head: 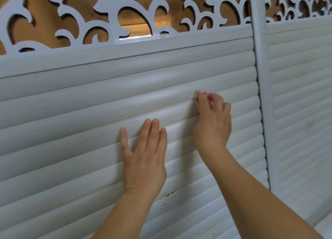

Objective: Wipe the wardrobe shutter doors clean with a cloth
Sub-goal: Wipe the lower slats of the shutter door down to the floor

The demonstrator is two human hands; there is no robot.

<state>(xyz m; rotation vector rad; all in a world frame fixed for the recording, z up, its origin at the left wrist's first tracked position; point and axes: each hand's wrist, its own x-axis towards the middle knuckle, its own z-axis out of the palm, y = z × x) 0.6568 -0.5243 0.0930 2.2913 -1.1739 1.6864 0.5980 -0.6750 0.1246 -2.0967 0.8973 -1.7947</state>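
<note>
The left hand (143, 158) lies flat against the shutter door (71, 113), fingers straight and lightly spread, palm and fingertips pressing on the rounded slats with nothing held. The right hand (212, 120) is higher and to the right, fingers curled and bunched around a small cloth (200, 93), pushing it into the groove between two slats. Only a little of the cloth shows above and beside the fingertips: it looks pale with pink marks, and most of it is hidden inside the grip. Both forearms reach up from the lower edge of the view, bare.

The door is made of horizontal, whitish slats with a faint wood grain. Just below the left wrist a patch of small orange-brown specks (168, 195) sits on the slats, with a few more scattered under it. A vertical white frame post (260, 95) runs down the right side of this door, and beyond it a second slatted door (301, 95) continues. Above the slats runs a plain rail, topped by a white cut-out scroll panel (100, 14) with brown showing through its openings.
</note>
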